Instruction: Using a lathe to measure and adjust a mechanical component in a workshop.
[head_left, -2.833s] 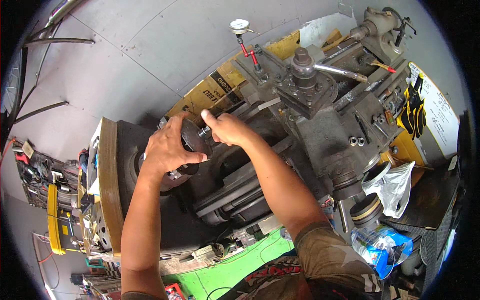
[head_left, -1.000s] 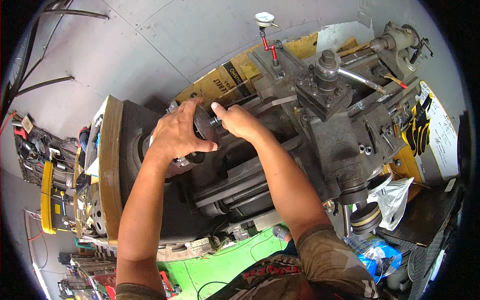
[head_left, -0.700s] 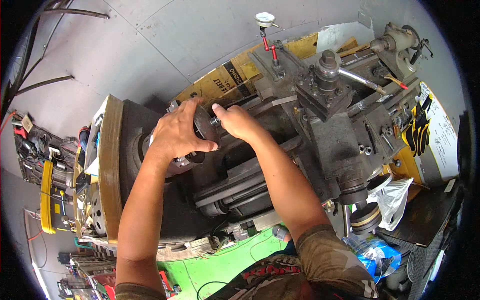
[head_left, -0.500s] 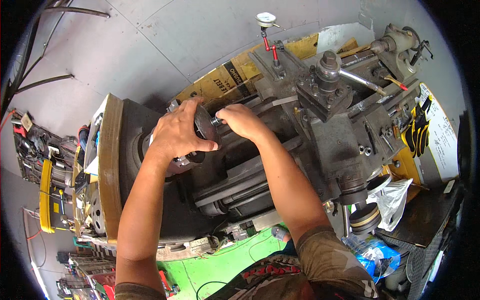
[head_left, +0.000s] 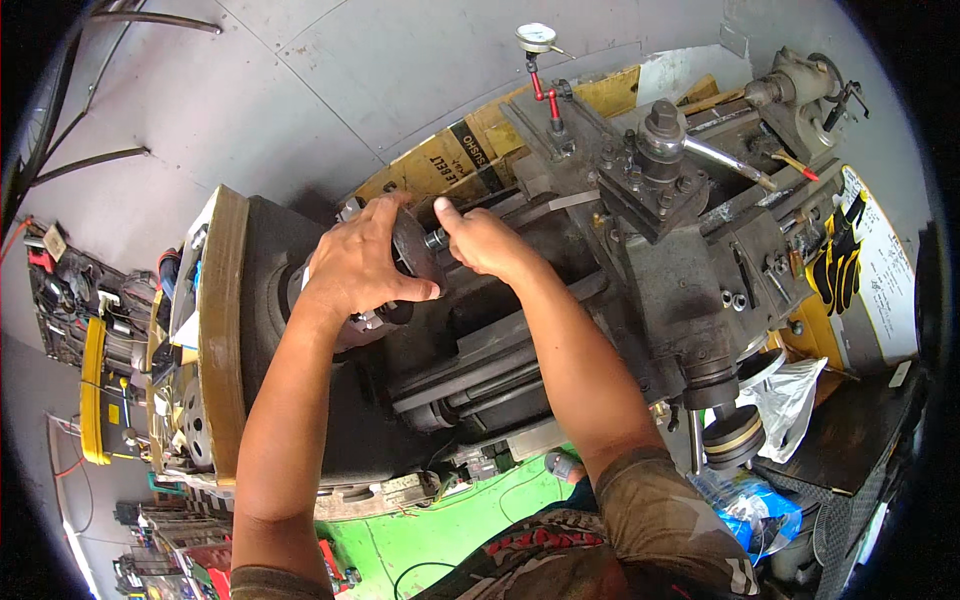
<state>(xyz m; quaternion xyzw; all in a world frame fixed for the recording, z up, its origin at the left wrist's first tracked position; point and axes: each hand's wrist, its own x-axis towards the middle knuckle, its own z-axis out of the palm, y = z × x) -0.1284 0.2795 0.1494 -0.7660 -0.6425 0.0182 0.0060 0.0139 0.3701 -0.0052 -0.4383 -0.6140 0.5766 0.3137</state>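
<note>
At the left end of a dark grey lathe [head_left: 470,350], my left hand [head_left: 357,262] grips a dark round metal disc [head_left: 420,258] at the chuck [head_left: 365,330], fingers over its top and thumb along its lower edge. My right hand [head_left: 478,243] is closed around a short silver bolt or stud [head_left: 436,239] sticking out of the disc's face, with the thumb raised over it. Its fingers are partly hidden underneath. To the right stands a tool post [head_left: 662,150] with a long handle [head_left: 730,160].
A dial indicator [head_left: 536,38] on a red arm rises behind the carriage [head_left: 675,290]. The tailstock [head_left: 800,85] is at upper right. Black-yellow gloves [head_left: 835,260] hang by a whiteboard [head_left: 885,300]. A crank handle [head_left: 697,440] projects forward. A cardboard-edged cover [head_left: 222,330] borders the headstock.
My right thumb was bent down onto the bolt half a second ago and is now lifted. My left hand keeps its hold. The view has shifted slightly since the oldest frame.
</note>
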